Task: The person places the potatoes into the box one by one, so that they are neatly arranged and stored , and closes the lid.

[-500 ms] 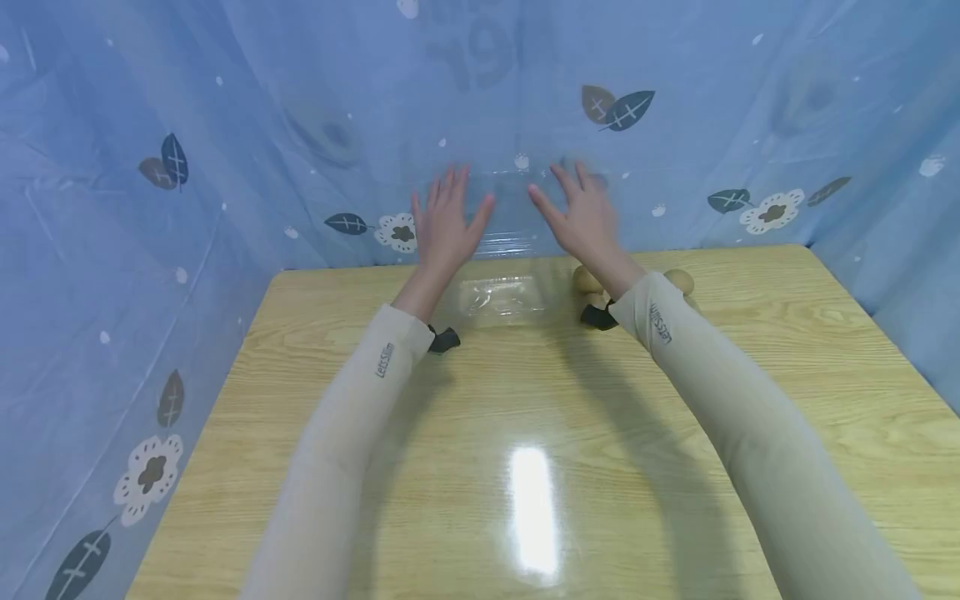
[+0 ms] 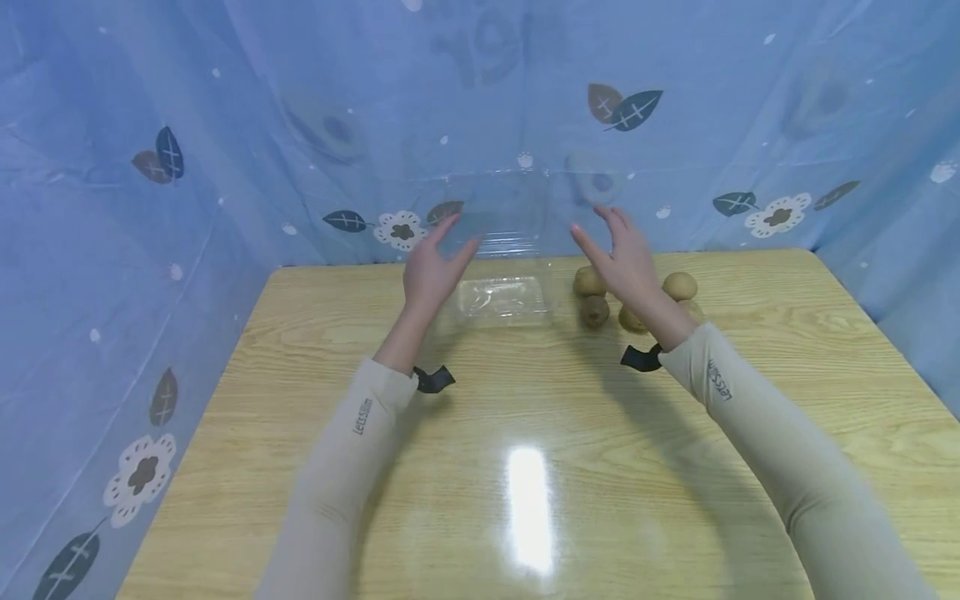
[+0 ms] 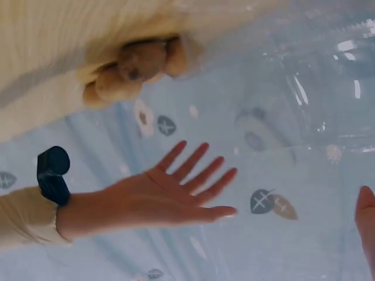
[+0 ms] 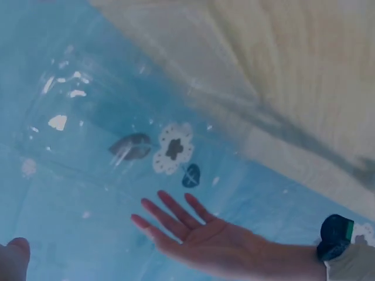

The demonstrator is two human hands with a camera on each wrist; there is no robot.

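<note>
A clear plastic clamshell box sits at the far middle of the wooden table, its lid standing up against the blue curtain. Several brown kiwis lie just right of it. My left hand hovers left of the box, fingers straight, holding nothing. My right hand hovers over the kiwis, also empty and spread. The left wrist view shows the right hand palm open, the kiwis and the box. The right wrist view shows the left hand open near the lid.
A blue curtain printed with leaves and flowers closes in the table at the back and both sides. The wooden tabletop stretches toward me, with a glare patch near its middle.
Both hands have drawn back from the upright lid toward me and lower, and have moved apart. The kiwis that the right arm hid are in view.
</note>
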